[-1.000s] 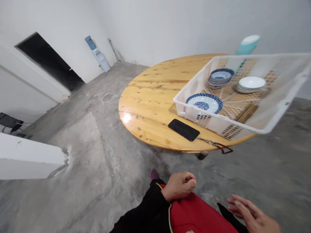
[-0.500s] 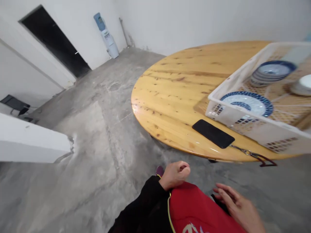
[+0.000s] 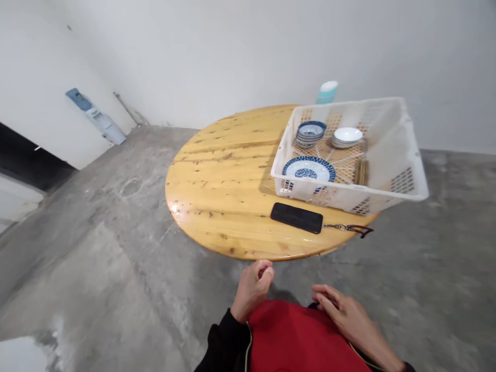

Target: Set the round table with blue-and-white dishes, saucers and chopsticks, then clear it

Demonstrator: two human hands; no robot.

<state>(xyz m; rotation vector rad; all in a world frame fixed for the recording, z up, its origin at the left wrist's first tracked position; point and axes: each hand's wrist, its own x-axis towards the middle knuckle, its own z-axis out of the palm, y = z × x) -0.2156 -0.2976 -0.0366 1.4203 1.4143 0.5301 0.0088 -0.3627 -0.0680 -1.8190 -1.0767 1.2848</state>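
Note:
My left hand (image 3: 252, 288) is curled into a loose fist just below the near edge of a round wooden table (image 3: 228, 170), holding nothing I can see. My right hand (image 3: 346, 318) lies flat on my red garment with fingers stretched out. On the table near the edge lies a black phone (image 3: 296, 217) with a key ring and dark red strap (image 3: 349, 228) beside it. Behind them stands a white plastic basket (image 3: 391, 175) holding a blue-patterned plate (image 3: 309, 169), a stack of blue bowls (image 3: 310, 132), a stack of white bowls (image 3: 347, 137) and chopsticks (image 3: 362, 171).
A teal and white stack (image 3: 327, 92) stands behind the basket near the white wall. A water dispenser (image 3: 96, 116) leans in the left corner beside a dark doorway (image 3: 27, 165). Bare concrete floor (image 3: 101, 248) surrounds the table.
The view has swung right and pulled back, so the whole basket and table now show. Both hands have stayed low in front of my body, the left still curled.

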